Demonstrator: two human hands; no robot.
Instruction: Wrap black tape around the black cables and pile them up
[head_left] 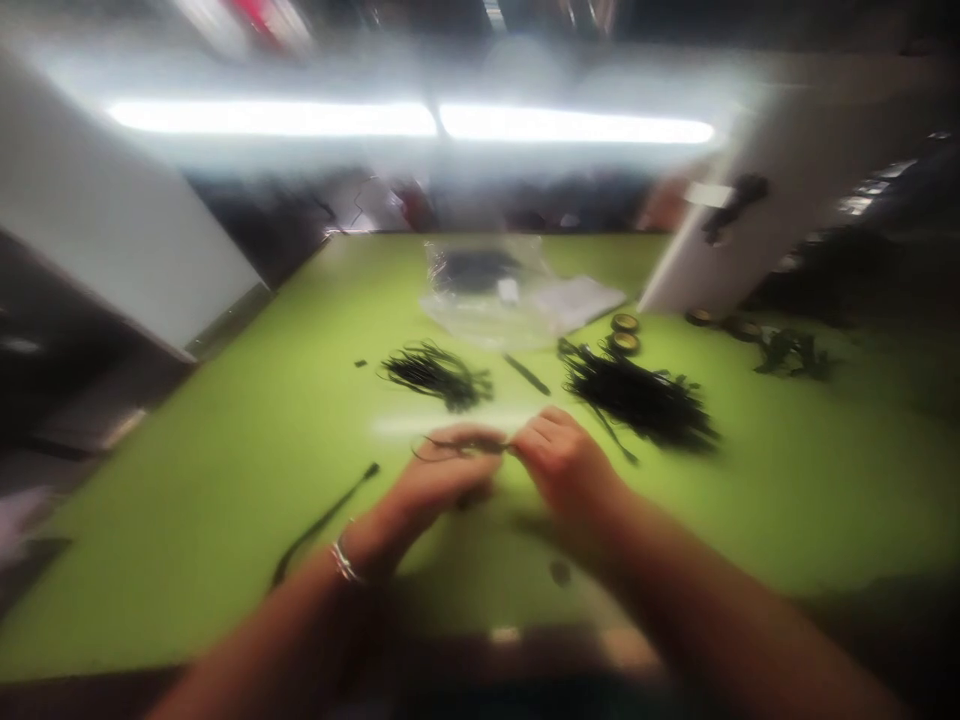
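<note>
My left hand (450, 470) and my right hand (561, 455) meet above the middle of the green table. Between them is a thin black cable (435, 445), pinched by both hands, with a loose loop sticking out past my left hand. Blur hides its finer detail. Just beyond my left hand lies a small bundle of thin black cables (435, 375). A larger bundle of black cables (641, 400) lies beyond and to the right of my right hand. One more black cable (322, 520), with a thick end, rests beside my left forearm.
Farther back on the green table (225, 480) lie a clear plastic bag (480, 290) with dark contents, a dark pen-like tool (527, 374) and rolls of tape (625, 342). White panels (112, 200) stand at both sides, below a bright tube light (285, 117).
</note>
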